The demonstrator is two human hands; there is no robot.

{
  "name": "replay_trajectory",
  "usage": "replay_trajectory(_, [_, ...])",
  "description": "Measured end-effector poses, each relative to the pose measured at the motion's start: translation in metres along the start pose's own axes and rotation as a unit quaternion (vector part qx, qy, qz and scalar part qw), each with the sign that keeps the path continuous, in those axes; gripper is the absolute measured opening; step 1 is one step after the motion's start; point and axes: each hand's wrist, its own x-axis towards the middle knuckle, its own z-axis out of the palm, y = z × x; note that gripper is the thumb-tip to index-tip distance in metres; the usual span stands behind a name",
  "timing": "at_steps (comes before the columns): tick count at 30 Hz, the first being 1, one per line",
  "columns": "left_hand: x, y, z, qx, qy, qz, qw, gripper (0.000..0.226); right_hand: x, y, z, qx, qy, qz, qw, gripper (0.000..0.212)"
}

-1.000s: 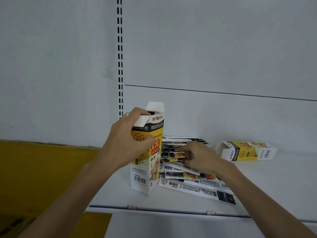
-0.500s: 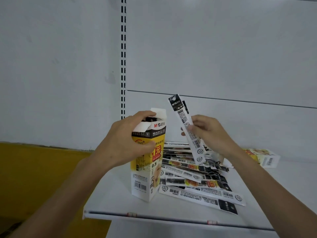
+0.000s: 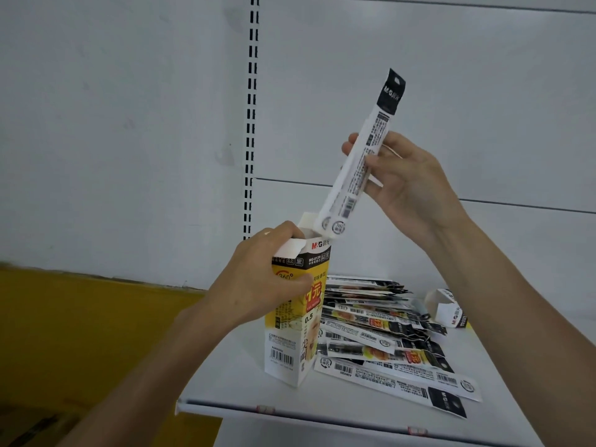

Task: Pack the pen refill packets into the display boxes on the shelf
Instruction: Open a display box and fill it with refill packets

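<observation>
Head view, single entry.

1. Display box [image 3: 298,337]: yellow, white and black carton, standing upright near the shelf's front edge, at about 6 o'clock of frame centre. Top flaps are open.
2. Left hand [image 3: 258,285]: grips the upper part of the display box from its 9 o'clock side. Fingers are curled round the carton, the thumb lies across the front face, and the index finger hooks over the top flap.
3. Refill packet [image 3: 361,156]: long white sleeve with a black header, held in the air and tilted, header toward 1 o'clock, lower end toward 7 o'clock. The lower end sits right at the box's open mouth; contact with the rear flap cannot be judged.
4. Right hand [image 3: 412,188]: pinches the refill packet at mid-length, thumb on the front, fingers clamped behind it.
5. Pile of packets [image 3: 380,337]: loose, overlapping heap lying flat at 3 o'clock of the display box, just beside it.
6. Second box [image 3: 448,311]: lying on its side at 3 o'clock of the pile, partly hidden by the right forearm.
7. Shelf [image 3: 232,379]: white, carrying items 1, 5 and 6.
8. Slotted upright [image 3: 252,124]: at 12 o'clock of the box.
</observation>
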Motion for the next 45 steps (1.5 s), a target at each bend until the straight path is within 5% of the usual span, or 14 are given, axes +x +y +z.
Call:
replay_trajectory(5, [0.0, 0.0, 0.0, -0.012, -0.008, -0.001, 1.0, 0.031, 0.008, 0.01, 0.017, -0.114, 0.109, -0.051, 0.986, 0.019])
replay_trajectory(19, [-0.003, 0.002, 0.003, -0.013, -0.008, 0.014, 1.0, 0.036, 0.003, 0.035, 0.034, -0.228, 0.121, -0.128, 0.958, 0.011])
replay_trajectory(22, [-0.003, 0.002, 0.002, -0.009, -0.006, 0.016, 1.0, 0.032, -0.004, 0.05, 0.03, -0.301, 0.077, -0.12, 0.943, 0.017])
replay_trajectory(27, [-0.006, 0.002, 0.006, -0.006, -0.006, 0.029, 1.0, 0.031, -0.025, 0.069, 0.015, -0.331, 0.01, 0.036, 0.943, 0.02])
replay_trajectory(31, [-0.006, 0.002, 0.008, 0.003, 0.0, 0.036, 0.999, 0.033, -0.02, 0.049, 0.014, -0.284, -0.013, -0.02, 0.959, 0.019])
replay_trajectory(34, [-0.005, -0.001, 0.007, 0.004, 0.01, 0.036, 0.999, 0.033, -0.014, 0.043, 0.016, -0.39, -0.005, -0.06, 0.919, 0.014])
replay_trajectory(39, [-0.006, -0.003, 0.009, -0.004, 0.01, 0.041, 0.999, 0.037, -0.014, 0.033, 0.014, -0.514, -0.085, 0.007, 0.853, 0.009])
replay_trajectory(45, [-0.006, -0.004, 0.009, -0.008, 0.019, 0.056, 0.998, 0.041, -0.029, 0.045, 0.021, -0.43, -0.073, -0.029, 0.899, 0.016])
